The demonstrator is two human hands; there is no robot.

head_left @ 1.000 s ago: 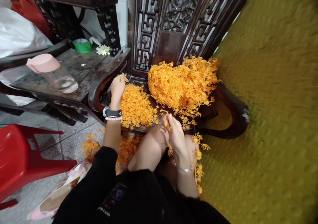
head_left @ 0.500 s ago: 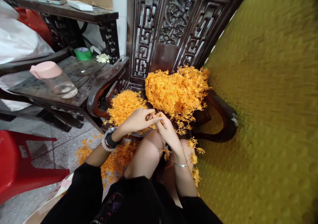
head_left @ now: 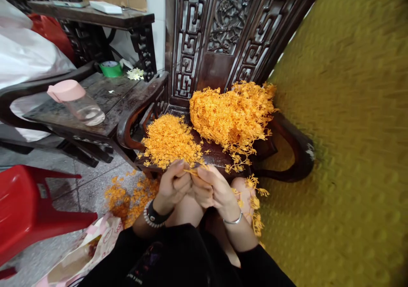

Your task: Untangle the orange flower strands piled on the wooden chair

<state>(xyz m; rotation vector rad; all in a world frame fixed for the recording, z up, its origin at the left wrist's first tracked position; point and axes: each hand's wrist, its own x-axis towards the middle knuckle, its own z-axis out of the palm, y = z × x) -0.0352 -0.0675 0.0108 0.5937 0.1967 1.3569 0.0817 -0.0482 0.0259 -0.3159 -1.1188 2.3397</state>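
At lower centre, the left hand [head_left: 172,185] and right hand [head_left: 212,187] meet, both pinched on one orange strand [head_left: 195,171] lying crosswise between them, just below the chair seat [head_left: 219,155].

Left hand [head_left: 172,185], right hand [head_left: 214,187] pinch orange strand [head_left: 195,172].

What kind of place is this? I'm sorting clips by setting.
Probably a home room used for handwork: a carved dark wooden chair piled with orange strands, a red plastic stool on tiled floor.
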